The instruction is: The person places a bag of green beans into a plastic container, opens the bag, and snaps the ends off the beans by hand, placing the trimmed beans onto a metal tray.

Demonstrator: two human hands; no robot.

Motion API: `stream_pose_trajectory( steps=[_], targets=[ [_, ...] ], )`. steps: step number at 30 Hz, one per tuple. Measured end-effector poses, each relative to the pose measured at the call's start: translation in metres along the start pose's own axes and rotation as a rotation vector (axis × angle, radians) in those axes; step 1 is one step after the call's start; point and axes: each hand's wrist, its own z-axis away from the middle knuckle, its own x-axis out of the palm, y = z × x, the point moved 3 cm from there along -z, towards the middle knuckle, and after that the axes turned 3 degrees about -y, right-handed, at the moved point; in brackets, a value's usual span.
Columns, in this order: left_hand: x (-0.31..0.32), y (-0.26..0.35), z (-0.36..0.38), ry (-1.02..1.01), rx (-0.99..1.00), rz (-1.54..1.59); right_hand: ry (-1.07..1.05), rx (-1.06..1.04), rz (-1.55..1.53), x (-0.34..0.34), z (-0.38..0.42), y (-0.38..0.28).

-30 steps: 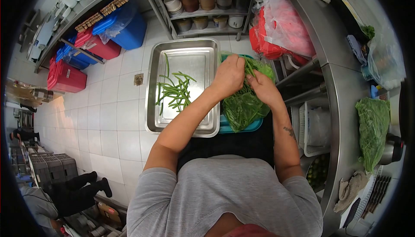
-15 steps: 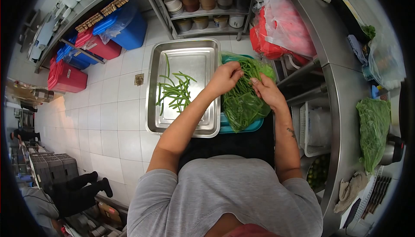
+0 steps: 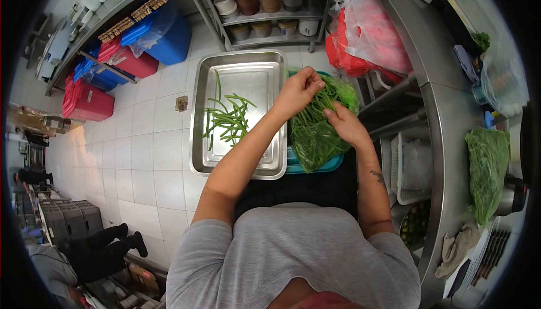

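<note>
A clear plastic bag of green beans point(image 3: 315, 145) lies over a teal tray point(image 3: 329, 164) in front of me. My left hand point(image 3: 300, 92) is closed in a pinch at the bag's upper part, its fingertips on the ends of some beans. Just below and to the right, my right hand point(image 3: 347, 124) has thumb and fingers closed round beans in the bag's mouth. To the left stands a deep stainless steel pan point(image 3: 201, 140), with a loose pile of green beans point(image 3: 228, 120) on its bottom.
Steel shelves point(image 3: 270, 16) with tubs stand ahead. Red and white plastic bags point(image 3: 372, 36) sit at the front right, beside a steel counter point(image 3: 451, 106) holding a bag of greens point(image 3: 486, 168). Lidded blue and red bins point(image 3: 163, 36) line the left. A person's dark-trousered legs point(image 3: 104, 247) show lower left.
My left hand has moved slightly up and to the right. My right hand has turned and shifted a little down, staying at the beans. The pile in the pan looks the same.
</note>
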Motion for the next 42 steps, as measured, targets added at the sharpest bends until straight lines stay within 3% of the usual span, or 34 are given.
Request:
stream_pose_trajectory(
  steps=[7, 10, 12, 16, 19, 20, 22, 25, 31, 34, 37, 38, 40, 42],
  targets=[
    [0.013, 0.002, 0.009, -0.005, 0.172, -0.207, -0.068, -0.014, 0.064, 0.005, -0.005, -0.006],
    [0.019, 0.005, 0.022, 0.122, 0.363, -0.683, -0.067, -0.012, 0.107, -0.001, -0.003, -0.013],
    [0.016, -0.033, 0.017, 0.111, 0.348, -0.709, -0.088, -0.025, 0.128, -0.015, 0.005, -0.024],
    [0.003, -0.034, 0.013, 0.187, 0.272, -0.557, -0.287, -0.079, -0.927, -0.013, -0.003, -0.010],
    [0.006, -0.029, 0.012, 0.094, 0.290, -0.399, -0.318, -0.150, -1.492, -0.005, -0.016, -0.007],
    [0.006, -0.032, 0.011, 0.014, 0.137, -0.220, -0.298, -0.150, -1.543, -0.004, -0.021, -0.004],
    [0.007, -0.029, 0.019, -0.144, -0.170, 0.135, -0.271, -0.175, -1.584, -0.004, -0.025, -0.007],
    [0.008, -0.022, 0.032, -0.250, -0.268, 0.378, -0.232, -0.202, -1.617, -0.001, -0.030, -0.004],
    [0.016, -0.021, 0.041, -0.203, -0.108, 0.185, -0.138, -0.250, -1.551, 0.003, -0.035, -0.003],
    [0.012, -0.020, 0.040, 0.051, -0.080, -0.129, -0.084, -0.270, -1.468, 0.006, -0.032, -0.011],
    [0.014, -0.021, 0.031, 0.401, 0.086, -0.498, -0.004, -0.334, -1.311, 0.014, -0.021, -0.024],
    [0.012, -0.031, 0.027, 0.361, 0.021, -0.470, 0.023, -0.360, -1.250, 0.015, -0.019, -0.027],
    [0.008, -0.045, 0.019, 0.274, -0.101, -0.413, -0.016, -0.367, -1.416, 0.013, -0.022, -0.027],
    [0.011, -0.050, 0.022, 0.085, -0.174, -0.098, -0.008, -0.359, -1.524, 0.010, -0.027, -0.020]
  ],
)
